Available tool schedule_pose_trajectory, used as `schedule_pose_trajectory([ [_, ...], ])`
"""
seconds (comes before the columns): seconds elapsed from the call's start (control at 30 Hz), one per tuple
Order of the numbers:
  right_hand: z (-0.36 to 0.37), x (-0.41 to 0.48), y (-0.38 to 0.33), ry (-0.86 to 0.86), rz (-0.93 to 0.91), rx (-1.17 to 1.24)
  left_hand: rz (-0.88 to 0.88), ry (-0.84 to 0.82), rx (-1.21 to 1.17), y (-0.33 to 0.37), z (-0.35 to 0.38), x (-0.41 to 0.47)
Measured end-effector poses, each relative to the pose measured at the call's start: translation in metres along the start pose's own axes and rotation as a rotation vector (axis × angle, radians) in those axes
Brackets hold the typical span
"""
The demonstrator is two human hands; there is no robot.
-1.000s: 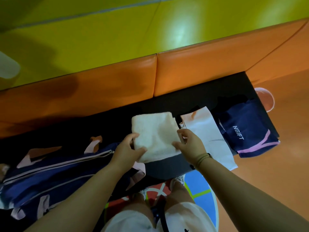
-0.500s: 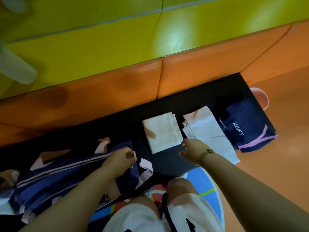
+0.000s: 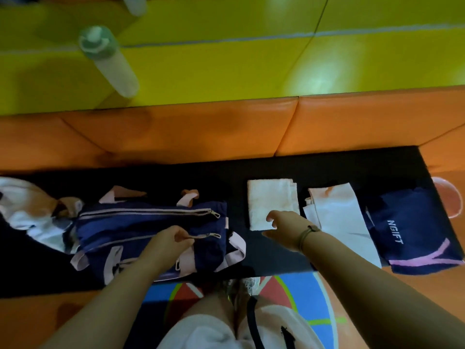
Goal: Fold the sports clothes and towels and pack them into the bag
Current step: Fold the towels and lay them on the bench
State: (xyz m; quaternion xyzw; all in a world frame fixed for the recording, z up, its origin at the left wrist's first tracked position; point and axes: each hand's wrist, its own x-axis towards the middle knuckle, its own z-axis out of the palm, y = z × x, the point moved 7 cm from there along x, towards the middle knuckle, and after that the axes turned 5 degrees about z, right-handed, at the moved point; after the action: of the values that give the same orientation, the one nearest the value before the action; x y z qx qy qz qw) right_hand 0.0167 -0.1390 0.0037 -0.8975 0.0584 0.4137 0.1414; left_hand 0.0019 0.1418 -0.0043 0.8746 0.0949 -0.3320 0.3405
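Head view, on the black mat [image 3: 226, 176]: navy bag [image 3: 141, 224] with pink straps lying flat, my left hand [image 3: 167, 241] pinching the pull of its lower zipper [image 3: 201, 237]. To its right, side by side: folded white towel [image 3: 270, 201], folded white garment [image 3: 339, 222], folded navy shorts [image 3: 415, 230] lettered NGIFT. My right hand [image 3: 284, 229], fingers loose and holding nothing, sits over the towel's near corner; whether they touch I cannot tell.
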Motion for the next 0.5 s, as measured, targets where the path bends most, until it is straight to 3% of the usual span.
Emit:
schedule_pose_trajectory([
  [0.27,0.016,-0.006,-0.050,-0.061,-0.107,-0.124,-0.186,0.108,-0.235,-0.070,-0.004,-0.056],
  [0.5,0.014,0.003,-0.131,-0.043,-0.215,-0.196,-0.199,0.223,-0.315,-0.128,-0.052,-0.080],
])
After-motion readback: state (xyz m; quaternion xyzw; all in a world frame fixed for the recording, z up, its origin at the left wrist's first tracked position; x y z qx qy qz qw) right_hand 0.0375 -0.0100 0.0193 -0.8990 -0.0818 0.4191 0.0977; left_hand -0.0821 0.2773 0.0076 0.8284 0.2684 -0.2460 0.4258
